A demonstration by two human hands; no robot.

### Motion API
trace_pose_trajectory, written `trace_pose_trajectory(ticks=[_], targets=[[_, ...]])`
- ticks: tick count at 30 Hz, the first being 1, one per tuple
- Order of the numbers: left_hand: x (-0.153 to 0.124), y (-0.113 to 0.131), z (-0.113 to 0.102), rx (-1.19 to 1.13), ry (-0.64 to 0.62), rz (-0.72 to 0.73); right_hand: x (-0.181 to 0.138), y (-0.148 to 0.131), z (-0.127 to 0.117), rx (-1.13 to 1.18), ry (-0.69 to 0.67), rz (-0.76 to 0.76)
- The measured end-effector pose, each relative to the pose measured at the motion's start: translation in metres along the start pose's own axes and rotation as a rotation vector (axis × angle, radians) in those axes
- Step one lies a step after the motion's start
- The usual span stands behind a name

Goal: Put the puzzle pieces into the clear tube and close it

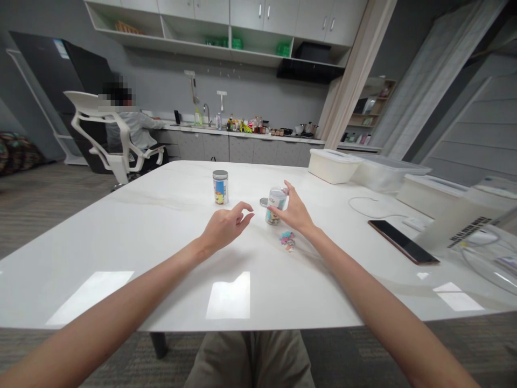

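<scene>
Near the middle of the white table, my right hand [297, 209] is wrapped round a clear jar [276, 199] that has no lid on and some small pieces at its bottom. My left hand [226, 223] hovers to the left of this jar, thumb and fingers curved apart, with nothing in it. A grey round lid [264, 202] lies just left of the jar. In front of the jar is a small pile of colourful flat pieces [287, 241], too small to name. A second jar [220, 187], with its grey lid on and a colourful label, stands farther back at the left.
On the right of the table [169, 210] lie a phone [403, 241], a white box-like stand [464, 215] and cables. White lidded bins [333, 166] line the far right edge. A person [131, 126] sits on a white-framed chair at the kitchen counter.
</scene>
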State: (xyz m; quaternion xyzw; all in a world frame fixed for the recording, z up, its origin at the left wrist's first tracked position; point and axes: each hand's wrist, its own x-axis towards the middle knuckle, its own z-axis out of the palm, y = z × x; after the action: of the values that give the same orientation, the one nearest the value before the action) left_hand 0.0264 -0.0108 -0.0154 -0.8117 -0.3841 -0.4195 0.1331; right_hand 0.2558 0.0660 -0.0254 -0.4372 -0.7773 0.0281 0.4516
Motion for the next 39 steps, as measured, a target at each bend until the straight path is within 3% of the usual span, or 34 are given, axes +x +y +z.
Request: trace_pose_trajectory(ticks=[3,5,10,11,13,16,20,23,26,29,32,36,39], targets=[[-0.002,0.002,0.002,0.0,-0.056,-0.002,0.01,-0.004,-0.021,-0.052,0.156,-0.094],[-0.005,0.004,0.006,-0.004,-0.105,0.007,0.018,-0.009,-0.04,-0.057,0.108,-0.126],[-0.02,0.012,0.019,0.044,-0.336,0.045,0.019,-0.014,-0.068,-0.023,-0.797,-0.094],[-0.023,0.015,0.02,0.072,-0.391,0.069,0.014,-0.012,-0.067,-0.033,-0.885,-0.101],[-0.026,0.02,0.021,0.132,-0.506,0.135,0.001,-0.007,-0.063,-0.055,-0.937,-0.104],[-0.023,0.025,0.018,0.191,-0.644,0.225,-0.016,-0.001,-0.054,-0.008,-0.935,-0.05],[-0.004,0.022,0.024,0.201,-0.741,0.358,-0.025,0.002,-0.047,0.075,-0.895,-0.023],[0.012,0.013,0.04,0.16,-0.74,0.485,-0.03,0.002,-0.04,0.091,-0.803,-0.014],[0.019,0.001,0.058,0.049,-0.645,0.544,-0.037,0.001,-0.033,0.063,-0.708,-0.016],[0.017,-0.009,0.068,-0.081,-0.49,0.367,-0.041,0.0,-0.03,0.038,-0.647,-0.061],[0.012,-0.012,0.07,-0.138,-0.422,0.224,-0.04,0.0,-0.032,0.067,-0.592,-0.098],[0.012,-0.005,0.07,-0.209,-0.466,0.153,-0.037,-0.001,-0.036,0.225,-0.565,-0.006],[0.015,-0.001,0.068,-0.431,-0.561,-0.024,-0.036,-0.002,-0.035,0.319,-0.582,0.09]])
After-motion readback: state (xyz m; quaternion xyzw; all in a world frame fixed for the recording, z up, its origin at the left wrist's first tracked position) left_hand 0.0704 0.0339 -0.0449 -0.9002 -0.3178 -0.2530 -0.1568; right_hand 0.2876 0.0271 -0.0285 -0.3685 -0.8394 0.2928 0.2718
